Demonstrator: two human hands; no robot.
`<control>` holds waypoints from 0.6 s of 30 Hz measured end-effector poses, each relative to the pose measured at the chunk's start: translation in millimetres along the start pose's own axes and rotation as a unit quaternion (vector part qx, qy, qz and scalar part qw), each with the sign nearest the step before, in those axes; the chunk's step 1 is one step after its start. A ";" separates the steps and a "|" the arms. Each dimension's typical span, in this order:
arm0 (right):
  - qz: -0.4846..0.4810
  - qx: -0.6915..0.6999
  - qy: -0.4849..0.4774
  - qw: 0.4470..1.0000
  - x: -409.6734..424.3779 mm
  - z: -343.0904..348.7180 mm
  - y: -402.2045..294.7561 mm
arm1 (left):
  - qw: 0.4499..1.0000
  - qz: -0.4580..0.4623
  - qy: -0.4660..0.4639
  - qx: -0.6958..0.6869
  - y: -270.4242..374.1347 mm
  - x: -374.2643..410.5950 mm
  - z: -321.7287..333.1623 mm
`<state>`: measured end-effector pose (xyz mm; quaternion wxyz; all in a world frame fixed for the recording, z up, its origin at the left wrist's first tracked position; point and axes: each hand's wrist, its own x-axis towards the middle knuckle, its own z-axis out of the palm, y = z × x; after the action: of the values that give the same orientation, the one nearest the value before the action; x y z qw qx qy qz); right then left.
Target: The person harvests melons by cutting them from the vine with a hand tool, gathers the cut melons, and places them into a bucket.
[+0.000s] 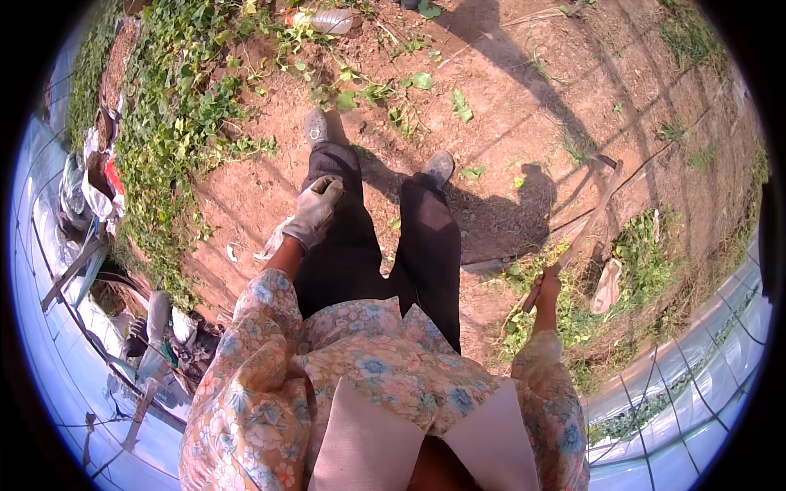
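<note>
My left hand (317, 207), in a pale work glove, hangs in front of my left trouser leg with its fingers curled. A whitish cloth-like piece (274, 239) shows beside its wrist; whether the hand holds it, I cannot tell. My bare right hand (545, 287) is closed around the lower part of a long wooden handle (586, 230). The handle slants away to the upper right, and a curved dark tool head (603, 161) sits at its far end near the soil. The exact kind of tool is unclear.
Leafy vines (166, 123) cover the ground at left. A clear plastic bottle (331, 21) lies at the top. Weeds and a pale glove-like item (607, 287) lie at right. Bags and clutter (98, 184) line the left edge, near plastic sheeting (663, 393) and wire mesh at the rim.
</note>
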<state>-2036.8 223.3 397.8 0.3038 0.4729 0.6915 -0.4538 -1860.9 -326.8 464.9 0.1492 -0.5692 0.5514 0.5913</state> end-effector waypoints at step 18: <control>-0.193 -0.406 -0.188 0.873 -146.3 361.5 -12.6 | 0.987 -0.052 0.076 -0.129 -157.3 10.3 -143.8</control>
<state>-1997.9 -164.6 380.4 0.4996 0.0710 0.8222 -0.2632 -1664.5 -395.1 417.2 0.0626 -0.6554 0.4496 0.6037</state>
